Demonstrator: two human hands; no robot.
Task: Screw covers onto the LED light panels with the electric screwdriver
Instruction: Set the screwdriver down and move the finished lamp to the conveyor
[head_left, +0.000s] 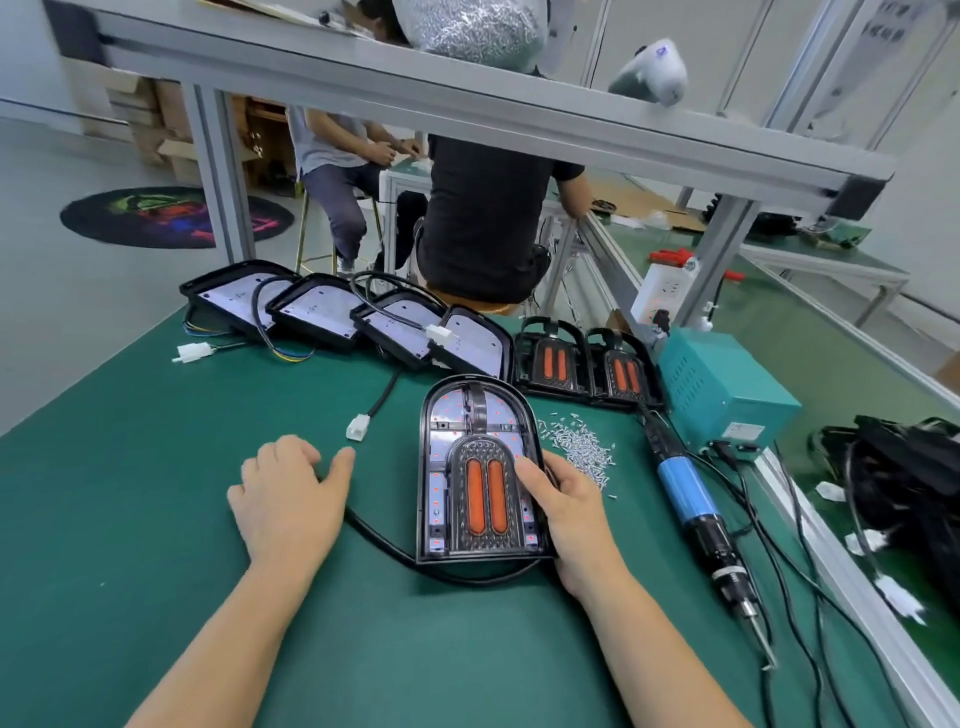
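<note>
Along the far edge of the green counter (156, 519) lies a row of four open black panel housings (317, 314) with white boards and trailing black cables, and beside them, toward the right edge, two more covers (587, 364) with orange strips. A teal power box (722, 389) stands at the right edge, with the electric screwdriver (696, 504) lying along that edge in front of it, tip toward the near side. A loose heap of small silver screws (582, 444) sits between the screwdriver and the LED light panel (441, 467). A white connector (358, 428) on a black cable lies just left of the panel.

The panel lies flat mid-counter, arched end toward the far edge, a black frame around a pale board dotted with red points. A dark patterned cover (485, 499) with two orange bars rests on its near half.

The right hand (566, 512) holds the panel's right edge, thumb laid on the cover. The left hand (291, 499) rests on the counter left of the panel, fingers loosely bent, holding nothing.
</note>
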